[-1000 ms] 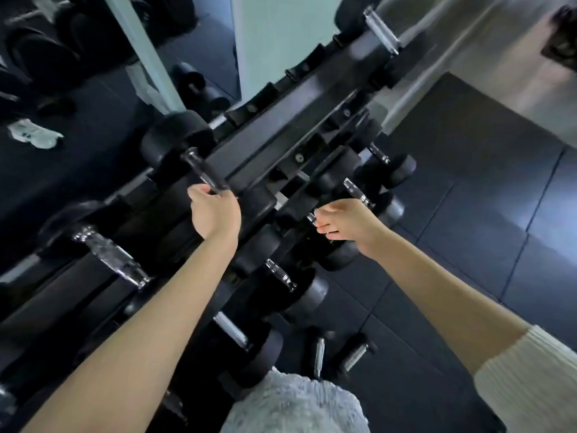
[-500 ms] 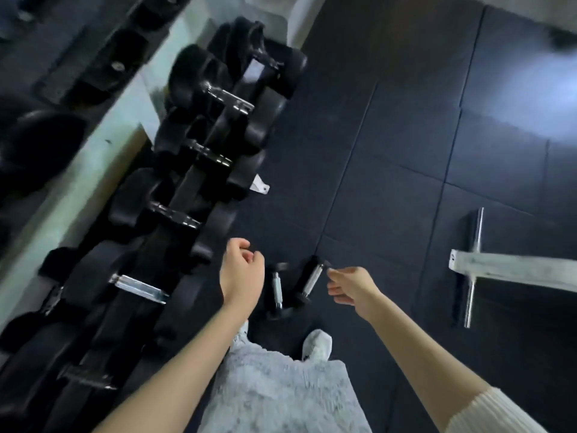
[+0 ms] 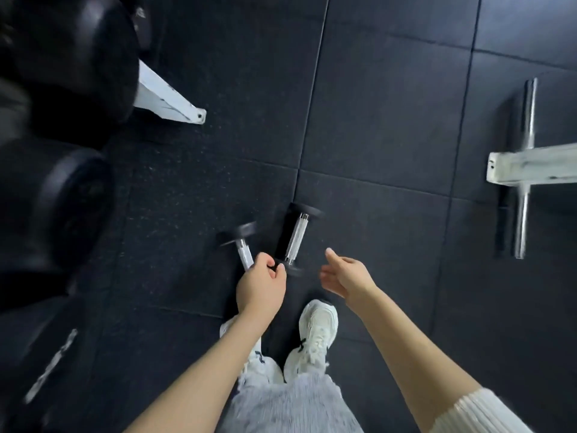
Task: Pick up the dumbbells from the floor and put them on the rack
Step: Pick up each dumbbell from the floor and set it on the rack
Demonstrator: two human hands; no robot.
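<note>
Two small dumbbells with black heads and chrome handles lie side by side on the black rubber floor, just ahead of my feet. My left hand [image 3: 260, 285] is curled over the near end of the left dumbbell [image 3: 243, 250] and hides its near head; I cannot tell whether it grips the handle. The right dumbbell [image 3: 298, 237] lies free beside it. My right hand [image 3: 343, 276] is spread and holds nothing, a little to the right of that dumbbell. The rack [image 3: 170, 100] shows at the left only as a white foot under large black dumbbell heads [image 3: 71, 57].
A white bench foot [image 3: 530, 167] with a chrome crossbar [image 3: 527, 114] lies on the floor at the right. My white shoes [image 3: 315, 332] stand just behind the dumbbells. Another large dumbbell head [image 3: 53, 207] juts out at the left edge.
My view has swung from the rack down to the floor. Both hands have left the racked dumbbells and dropped towards the two small dumbbells; the left hand now overlaps one handle.
</note>
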